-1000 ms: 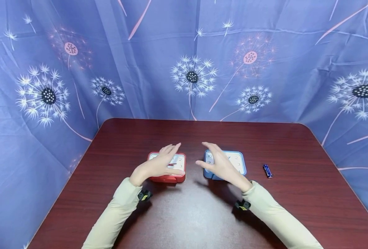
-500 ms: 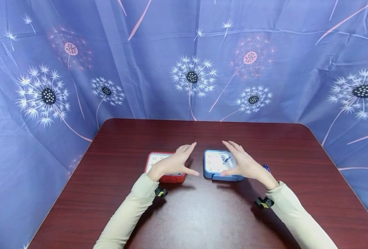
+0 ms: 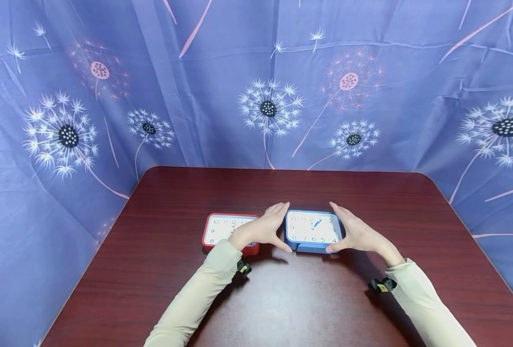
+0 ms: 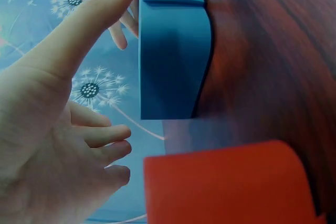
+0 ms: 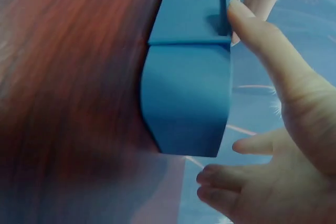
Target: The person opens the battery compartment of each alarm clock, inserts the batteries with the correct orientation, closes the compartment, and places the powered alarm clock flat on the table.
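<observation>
A blue-framed clock lies face up on the dark red wood table. My left hand is at its left side and my right hand at its right. Both hands have fingers spread and thumbs apart. In the left wrist view the left thumb reaches the clock's edge, while the other fingers stand apart from its blue side. From the right wrist, the right thumb comes close to the clock's front edge, its fingers clear of the blue casing.
Left of the blue clock lies a red-framed clock, partly covered by my left hand and wrist. Its red side shows close by in the left wrist view. A blue curtain with dandelion prints hangs behind the table.
Both hands have moved right, the right hand from over the blue clock to its right side, the left from over the red clock toward the blue one. A blue battery is now hidden behind the right hand.
</observation>
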Demonstrator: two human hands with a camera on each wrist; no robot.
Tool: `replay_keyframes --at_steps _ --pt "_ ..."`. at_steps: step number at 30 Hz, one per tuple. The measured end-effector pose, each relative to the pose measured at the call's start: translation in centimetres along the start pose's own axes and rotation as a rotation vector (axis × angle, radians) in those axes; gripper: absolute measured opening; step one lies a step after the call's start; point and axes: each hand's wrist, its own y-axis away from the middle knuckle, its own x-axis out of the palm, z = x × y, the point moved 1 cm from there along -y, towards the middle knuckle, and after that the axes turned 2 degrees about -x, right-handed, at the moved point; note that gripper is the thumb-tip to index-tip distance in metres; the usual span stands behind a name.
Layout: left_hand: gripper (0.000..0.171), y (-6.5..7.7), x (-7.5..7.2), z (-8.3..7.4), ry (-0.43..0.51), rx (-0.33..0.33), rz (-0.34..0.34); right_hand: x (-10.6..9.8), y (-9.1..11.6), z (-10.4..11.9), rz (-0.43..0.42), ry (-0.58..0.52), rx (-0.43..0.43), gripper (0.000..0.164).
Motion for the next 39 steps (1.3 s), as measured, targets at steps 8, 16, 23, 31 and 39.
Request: replay_keyframes --at_steps 8,16,23,31,39 --pt "0.125 -1.0 0.8 -0.2 0.032 -0.02 0.015 0.3 0.4 -0.2 0.027 -0.063 -0.001 0.122" --pt "0.129 -1.8 1.2 -0.7 -0.023 -0.032 0.015 0.7 0.5 -0.5 0.021 -0.048 0.026 0.122" --pt "0.124 -2.4 1.6 -0.9 -0.048 -0.03 0.011 1.1 0.5 -1.3 0.006 -0.044 0.046 0.125" --pt "0.121 -2.8 1.9 -1.2 -0.062 -0.053 -0.037 1.5 0.7 -1.7 -0.022 -0.101 0.048 0.122" --pt "0.122 -3.0 2.2 -0.9 -0.068 -0.056 -0.041 1.9 0.6 -1.9 -0.084 -0.109 0.047 0.118"
